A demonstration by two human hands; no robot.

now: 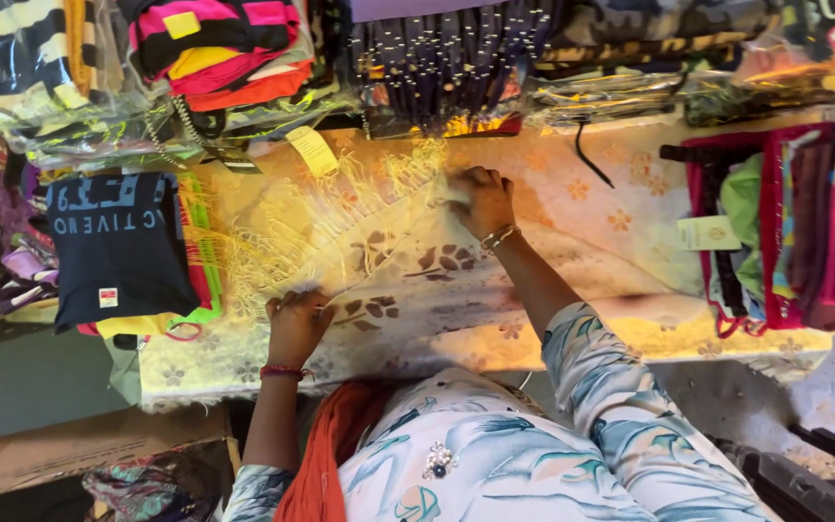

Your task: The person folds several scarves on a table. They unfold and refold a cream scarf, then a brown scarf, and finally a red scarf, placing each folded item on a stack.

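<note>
A thin, pale cream scarf (pixel 408 261) with dark leaf prints and a long, stringy yellow fringe (pixel 292 227) lies spread flat over a yellow cloth (pixel 630 232) printed with small orange flowers, which covers the table. The scarf looks light and slightly sheer, its fringe loose and tangled along the edge toward the left of the view. The left hand (pixel 297 324) rests palm down on the near part of the scarf, fingers curled against the fabric, with a red thread bangle (pixel 282 371) at the wrist; whether it pinches the cloth cannot be told. The right hand (pixel 480 198) reaches further out, arm nearly straight, fingers bent down onto the scarf's far edge beside the fringe, with metal bangles (pixel 500 237) at the wrist. The two hands are well apart, both touching the scarf. To the left a folded dark navy T-shirt (pixel 118 242) sits on a stack of bright yellow and green clothes. Along the far edge lie clear plastic bags (pixel 79 116) holding folded garments in pink, orange and striped fabric, glossy and crinkled. At the right stands a row of folded clothes (pixel 804 222) in pink, maroon and green, packed upright, with a paper tag (pixel 707 232) in front.
</note>
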